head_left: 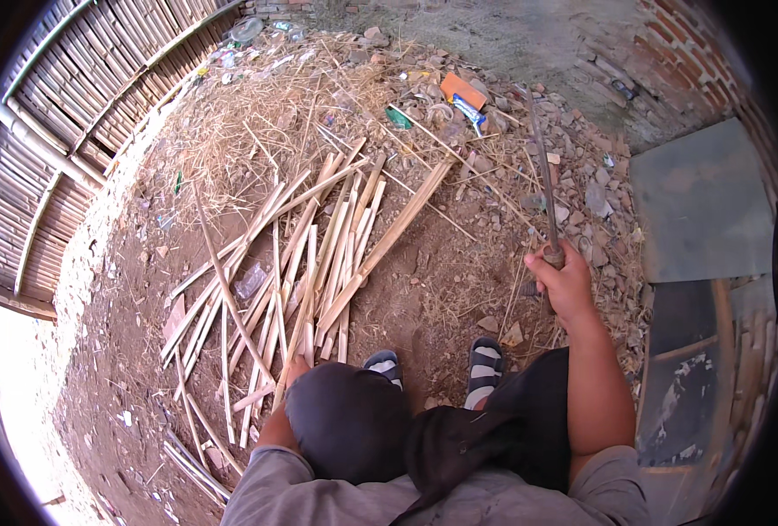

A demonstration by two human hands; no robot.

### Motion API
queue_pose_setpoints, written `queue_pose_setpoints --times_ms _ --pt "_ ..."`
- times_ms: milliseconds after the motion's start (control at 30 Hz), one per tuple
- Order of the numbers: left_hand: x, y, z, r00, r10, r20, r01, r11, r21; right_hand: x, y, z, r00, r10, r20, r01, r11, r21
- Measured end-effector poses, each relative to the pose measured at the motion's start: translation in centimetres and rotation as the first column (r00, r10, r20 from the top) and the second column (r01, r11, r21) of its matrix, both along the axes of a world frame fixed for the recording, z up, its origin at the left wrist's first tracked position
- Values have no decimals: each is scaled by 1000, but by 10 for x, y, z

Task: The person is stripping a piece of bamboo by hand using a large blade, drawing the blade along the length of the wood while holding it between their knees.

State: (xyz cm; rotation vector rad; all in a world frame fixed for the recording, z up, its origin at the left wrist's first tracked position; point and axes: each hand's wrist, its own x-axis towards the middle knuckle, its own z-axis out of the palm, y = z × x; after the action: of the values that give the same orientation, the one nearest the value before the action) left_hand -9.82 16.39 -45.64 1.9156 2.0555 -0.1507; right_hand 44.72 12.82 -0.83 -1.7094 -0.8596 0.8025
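My right hand [564,280] is closed around the handle of a long dark blade [542,167] that points up and away from me over the rubble. My left hand [294,373] is mostly hidden behind my raised knee; its fingers reach the near ends of the split bamboo strips [319,263], and whether it grips one I cannot tell. The pale strips lie fanned out on the dirt in front of my sandalled feet [485,359]. One longer strip [402,219] slants away to the upper right.
A woven bamboo fence [64,131] runs along the left. Dry straw, stones and litter, including an orange box [462,89], cover the far ground. A brick wall [678,61] and grey flat panels [700,206] stand at the right.
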Motion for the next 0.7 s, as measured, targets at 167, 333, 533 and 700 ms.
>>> queue_pose_setpoints --times_ms 167,333,533,700 --pt "23 3 16 997 29 69 -18 988 -152 9 -17 -1 999 -34 9 34 999 -24" --pt "21 -2 38 994 62 85 -44 979 -197 11 -14 -8 1000 -25 3 25 1000 -9" --pt "18 -1 62 988 100 116 -73 974 -216 14 -14 -9 999 -8 37 10 997 -70" --pt "11 -4 85 981 133 143 -101 972 -211 8 -13 -1 1000 16 25 -15 998 -54"
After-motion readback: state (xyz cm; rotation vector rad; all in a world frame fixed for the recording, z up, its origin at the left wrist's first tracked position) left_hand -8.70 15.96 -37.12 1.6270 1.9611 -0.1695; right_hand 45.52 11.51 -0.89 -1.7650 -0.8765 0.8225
